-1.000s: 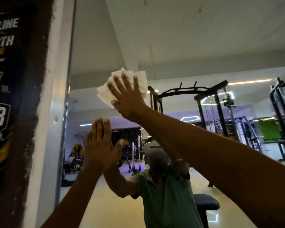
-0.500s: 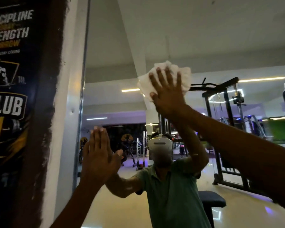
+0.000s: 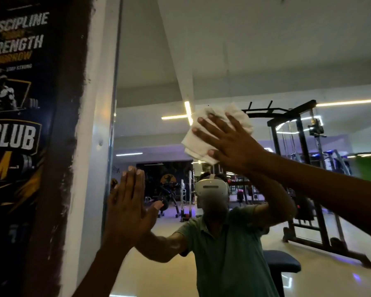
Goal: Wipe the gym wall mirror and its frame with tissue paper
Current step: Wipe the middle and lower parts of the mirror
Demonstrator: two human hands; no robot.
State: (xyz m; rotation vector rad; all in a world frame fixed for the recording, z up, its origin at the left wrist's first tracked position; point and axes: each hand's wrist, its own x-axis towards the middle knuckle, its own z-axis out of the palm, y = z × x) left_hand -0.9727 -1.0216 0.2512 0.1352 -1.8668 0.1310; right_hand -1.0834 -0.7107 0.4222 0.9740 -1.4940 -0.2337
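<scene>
The wall mirror (image 3: pixel 255 61) fills most of the head view, with its thin metal frame (image 3: pixel 114 103) running down its left edge. My right hand (image 3: pixel 229 140) lies flat with spread fingers and presses a wad of white tissue paper (image 3: pixel 196 140) against the glass, right of centre. Lower left, my left hand (image 3: pixel 129 209) rests flat on the mirror near the frame, fingers straight and together, holding nothing. Part of the tissue is hidden under my right palm.
A white wall strip (image 3: pixel 88 168) and a dark gym poster (image 3: pixel 15 125) stand left of the frame. The glass reflects a person in a green shirt (image 3: pixel 227 254), a black power rack (image 3: pixel 302 168), a padded bench (image 3: pixel 281 262) and ceiling lights.
My right hand has slid the tissue to the right and then lower across the glass, tilting leftward. My left hand has stayed flat on the mirror near the frame.
</scene>
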